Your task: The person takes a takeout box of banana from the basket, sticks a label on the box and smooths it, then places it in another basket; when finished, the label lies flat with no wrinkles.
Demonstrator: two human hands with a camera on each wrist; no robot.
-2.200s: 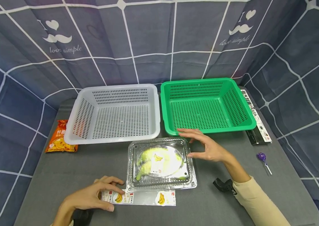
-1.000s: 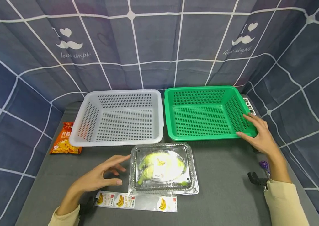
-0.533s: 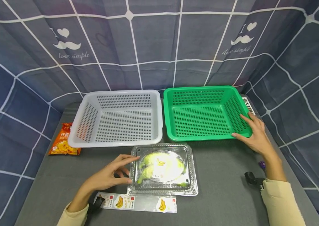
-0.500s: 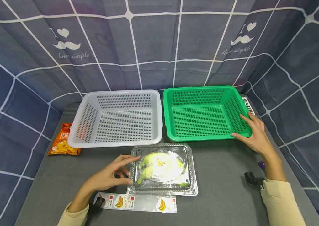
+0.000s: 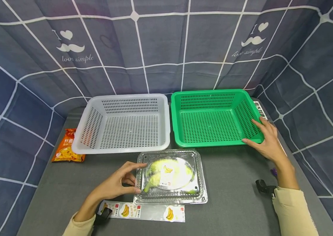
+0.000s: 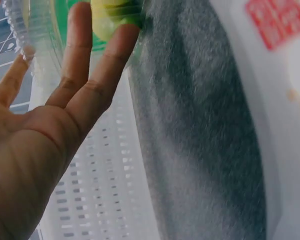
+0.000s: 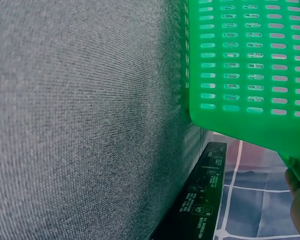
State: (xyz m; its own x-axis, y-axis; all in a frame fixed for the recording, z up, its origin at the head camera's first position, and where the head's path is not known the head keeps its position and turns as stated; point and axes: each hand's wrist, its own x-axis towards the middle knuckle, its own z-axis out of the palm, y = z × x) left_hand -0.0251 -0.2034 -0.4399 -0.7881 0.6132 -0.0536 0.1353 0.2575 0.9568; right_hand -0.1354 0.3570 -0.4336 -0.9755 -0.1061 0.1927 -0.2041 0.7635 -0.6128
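The left hand [image 5: 114, 183] holds a clear plastic clamshell container [image 5: 172, 200] at its left side, index fingertip over the lid and thumb at the near-left edge. Yellow-green fruit shows through the lid, under a white banana label [image 5: 166, 177]. In the left wrist view, two fingers [image 6: 97, 90] reach along the side of the container. Farther right, the right hand [image 5: 268, 141] grips the front-right corner of a green slotted basket [image 5: 207, 144], its thumb at the front rim. The right wrist view shows the outer wall of this basket [image 7: 245, 125] with part of the hand below its lip.
A strip of banana stickers [image 5: 151, 213] lies under the container's near edge. Left of the green basket stands a white basket [image 5: 122, 150], beside an orange snack bag [image 5: 66, 147]. A pasta box [image 5: 260, 109] and a purple lollipop [image 5: 273, 172] are partly hidden by the right arm.
The right hand has moved from the container's right side to the green basket's corner. The left hand has left the sticker strip and moved onto the container's left edge.
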